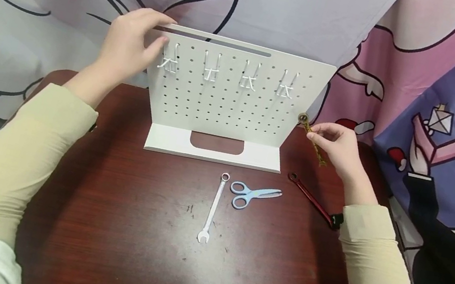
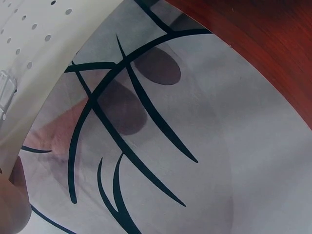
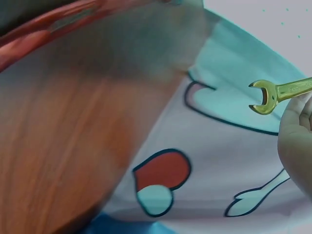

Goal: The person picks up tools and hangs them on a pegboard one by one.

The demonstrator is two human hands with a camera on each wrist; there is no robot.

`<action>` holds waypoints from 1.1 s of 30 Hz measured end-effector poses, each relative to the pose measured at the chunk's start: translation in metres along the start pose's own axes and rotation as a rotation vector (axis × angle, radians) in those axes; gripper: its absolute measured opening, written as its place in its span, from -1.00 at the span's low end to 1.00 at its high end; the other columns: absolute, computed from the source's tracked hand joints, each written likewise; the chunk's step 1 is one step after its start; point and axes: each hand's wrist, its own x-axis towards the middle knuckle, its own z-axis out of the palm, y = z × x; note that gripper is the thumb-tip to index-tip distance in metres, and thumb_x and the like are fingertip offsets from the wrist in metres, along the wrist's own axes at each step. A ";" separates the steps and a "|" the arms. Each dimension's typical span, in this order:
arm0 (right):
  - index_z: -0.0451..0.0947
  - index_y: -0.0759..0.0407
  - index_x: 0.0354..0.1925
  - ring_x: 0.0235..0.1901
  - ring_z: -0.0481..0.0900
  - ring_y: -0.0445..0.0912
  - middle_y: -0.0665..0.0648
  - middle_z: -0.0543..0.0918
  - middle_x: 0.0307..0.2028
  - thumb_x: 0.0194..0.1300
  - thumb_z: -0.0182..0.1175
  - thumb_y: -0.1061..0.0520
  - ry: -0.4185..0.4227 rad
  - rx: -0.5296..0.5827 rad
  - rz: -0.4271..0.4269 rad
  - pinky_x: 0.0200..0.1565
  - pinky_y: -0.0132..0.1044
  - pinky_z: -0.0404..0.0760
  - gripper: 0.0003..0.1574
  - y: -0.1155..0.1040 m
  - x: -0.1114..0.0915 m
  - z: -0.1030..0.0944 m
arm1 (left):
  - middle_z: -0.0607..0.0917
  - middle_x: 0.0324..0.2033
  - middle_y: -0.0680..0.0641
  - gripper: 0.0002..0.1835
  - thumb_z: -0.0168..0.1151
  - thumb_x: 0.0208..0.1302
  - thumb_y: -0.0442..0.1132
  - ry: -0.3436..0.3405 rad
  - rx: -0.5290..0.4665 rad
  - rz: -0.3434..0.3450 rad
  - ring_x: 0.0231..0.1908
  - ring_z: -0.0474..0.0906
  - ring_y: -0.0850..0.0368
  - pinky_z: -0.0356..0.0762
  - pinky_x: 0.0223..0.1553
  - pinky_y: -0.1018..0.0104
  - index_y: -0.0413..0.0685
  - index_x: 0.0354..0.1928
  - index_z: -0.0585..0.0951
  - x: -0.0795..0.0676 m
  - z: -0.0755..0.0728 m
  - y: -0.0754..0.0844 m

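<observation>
The right hand (image 1: 341, 144) pinches a gold wrench (image 1: 313, 141) by its shank between thumb and fingertips, holding it in the air just off the right edge of the white pegboard (image 1: 226, 96), ring end up beside the board and open-jaw end pointing down past the fingers toward the table. It looks like a slim, rigid metal tool, likely light for its length and somewhat slick, so a pinch near mid-shank, as here, should keep it balanced. Its yellow-gold finish shines, and the right wrist view shows its forked open end (image 3: 265, 96) clearly. Across the board, the left hand (image 1: 127, 45) grips the pegboard's top left corner, fingers curled over the edge, beside the first of 4 white hooks (image 1: 169, 62). Below the gripped wrench, a red wrench (image 1: 311, 199) lies on the dark wooden table (image 1: 120, 255); farther left lie blue scissors (image 1: 252, 194) and a white wrench (image 1: 213, 208).
</observation>
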 end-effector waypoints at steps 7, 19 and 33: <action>0.80 0.09 -0.28 -0.38 0.68 -0.29 -0.14 0.81 -0.39 0.30 0.43 0.37 -0.011 0.277 -0.064 -0.25 -0.50 0.66 -0.82 -0.020 0.000 0.010 | 0.76 0.15 -0.28 -0.65 0.24 0.46 -0.39 -0.005 0.001 0.000 0.23 0.65 -0.27 0.53 0.31 -0.18 -0.22 0.23 0.69 0.000 0.001 0.001; 0.79 0.04 -0.34 -0.37 0.67 -0.27 -0.12 0.80 -0.40 0.29 0.38 0.42 -0.030 0.362 -0.096 -0.27 -0.47 0.68 -0.72 -0.037 0.008 0.033 | 0.76 0.17 -0.26 -0.65 0.25 0.46 -0.39 -0.001 -0.006 -0.002 0.24 0.65 -0.27 0.52 0.33 -0.16 -0.19 0.24 0.69 0.000 0.001 -0.002; 0.82 -0.05 -0.35 -0.33 0.63 -0.28 -0.15 0.78 -0.39 0.32 0.38 0.39 0.027 0.400 -0.084 -0.27 -0.48 0.58 -0.68 -0.034 0.025 0.059 | 0.76 0.16 -0.26 -0.65 0.24 0.46 -0.40 -0.003 -0.002 -0.006 0.24 0.65 -0.27 0.53 0.31 -0.17 -0.20 0.23 0.69 0.000 0.000 -0.001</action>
